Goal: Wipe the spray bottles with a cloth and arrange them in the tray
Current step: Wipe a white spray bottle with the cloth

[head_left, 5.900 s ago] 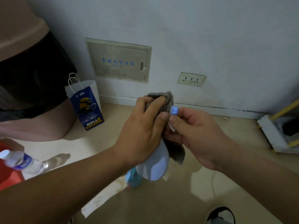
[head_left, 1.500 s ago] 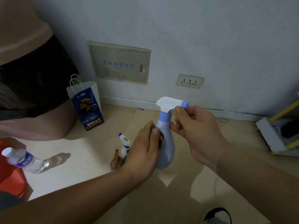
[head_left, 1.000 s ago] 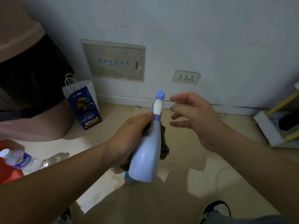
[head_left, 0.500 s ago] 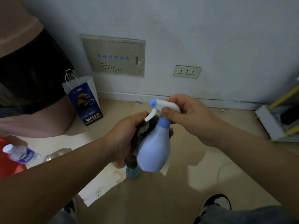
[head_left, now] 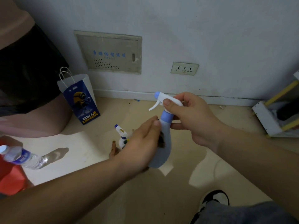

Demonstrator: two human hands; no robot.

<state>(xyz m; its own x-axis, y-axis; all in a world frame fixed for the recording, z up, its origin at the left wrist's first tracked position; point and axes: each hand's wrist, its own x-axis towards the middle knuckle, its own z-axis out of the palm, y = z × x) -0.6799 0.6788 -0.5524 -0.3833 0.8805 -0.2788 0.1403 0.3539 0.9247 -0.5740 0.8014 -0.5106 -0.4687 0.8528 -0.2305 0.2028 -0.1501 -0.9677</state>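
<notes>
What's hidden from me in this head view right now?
Cloth: head view, mostly covered by the left hand; only a dark scrap shows against the held spray bottle.
Second spray bottle on the floor: head view, base behind the left hand.
Tray: nowhere in the frame.

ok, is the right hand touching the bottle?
Touching. Head view: the right hand grips the bottle at its white trigger head, thumb flat on it, fingers curled behind.

At frame centre, the right hand (head_left: 192, 122) grips the white trigger head of an upright pale blue plastic spray bottle (head_left: 167, 147); the left hand (head_left: 140, 146) holds a dark cloth (head_left: 161, 141) against its body.
</notes>
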